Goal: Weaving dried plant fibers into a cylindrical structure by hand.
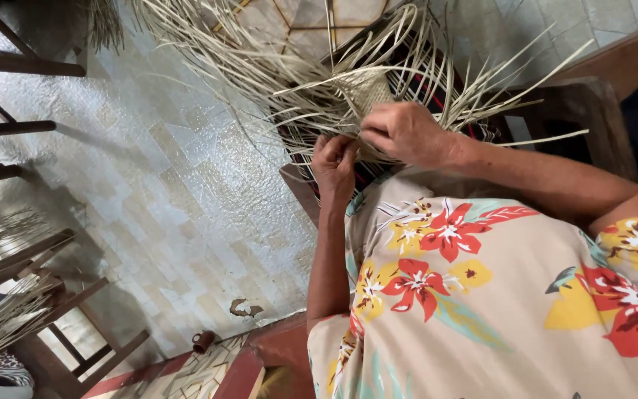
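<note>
- Left hand [335, 159]: fingers [348, 145] curled tight into a near fist, pinched on pale straw strands at the near edge of the woven piece [367, 94]; exactly which strands they grip cannot be told
- Right hand [405, 133]: lies just beside the left hand, knuckles up, fingers bent down and closed over strands on the near side of the woven piece; the fingertips are hidden under the hand
- Woven piece: a small patch of pale plaited straw, directly beyond both hands and touching them, resting on the person's lap over a dark striped cloth [407, 70]
- Loose straw strands [275, 66]: long, pale and flat, fanning out from the woven piece in all directions, some reaching over the tiled floor [164, 185] and others past the right forearm
- Dark wooden seat edge [585, 111]: beyond the right forearm, to the side of the woven piece
- Floral shirt [481, 295]: beige with red and yellow flowers, on the near side of the woven piece, filling the lower part of the view
- Wooden chair frames [23, 251]: well apart from the woven piece, across the floor, carrying a further bundle of straw [1, 318]
- Small brown cup [203, 340]: on the floor, well away from the woven piece, near a red step
</note>
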